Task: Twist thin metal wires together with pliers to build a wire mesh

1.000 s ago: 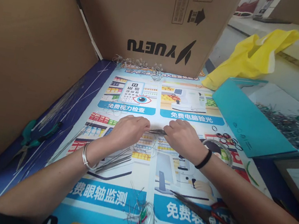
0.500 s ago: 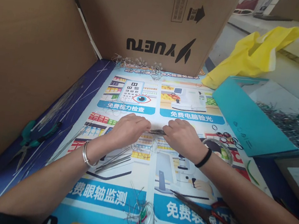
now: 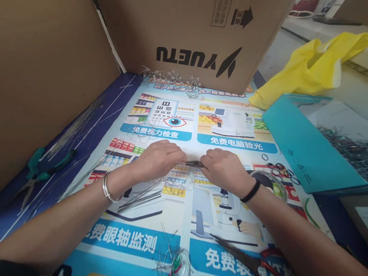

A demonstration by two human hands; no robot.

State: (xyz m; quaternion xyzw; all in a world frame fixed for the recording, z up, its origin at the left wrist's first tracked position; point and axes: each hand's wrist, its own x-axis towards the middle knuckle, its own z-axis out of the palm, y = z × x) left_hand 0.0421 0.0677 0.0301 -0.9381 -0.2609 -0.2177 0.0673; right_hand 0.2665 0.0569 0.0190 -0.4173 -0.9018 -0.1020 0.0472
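My left hand [image 3: 163,160] and my right hand [image 3: 222,171] face each other over the middle of the printed sheet, fingers closed. A short, dark, pointed metal tool [image 3: 194,163] bridges the small gap between them, gripped in my right fingers; its handle is hidden inside that hand. My left fingers are pinched at its tip, and what they hold is too small to make out. Thin wire loops [image 3: 177,184] show just below the hands. Under my left wrist lies a bundle of straight wires [image 3: 142,198].
Red-handled long-nose pliers [image 3: 255,264] lie near right, beside a wire cluster [image 3: 174,266]. Teal-handled pliers [image 3: 35,175] lie left. A teal box [image 3: 310,147] of wire pieces stands right, near several small rings [image 3: 278,169]. Cardboard [image 3: 187,23] walls the back and left.
Both hands keep nearly the same pose at the dark metal tool. The whole view has shifted very slightly; nothing else visibly moved.
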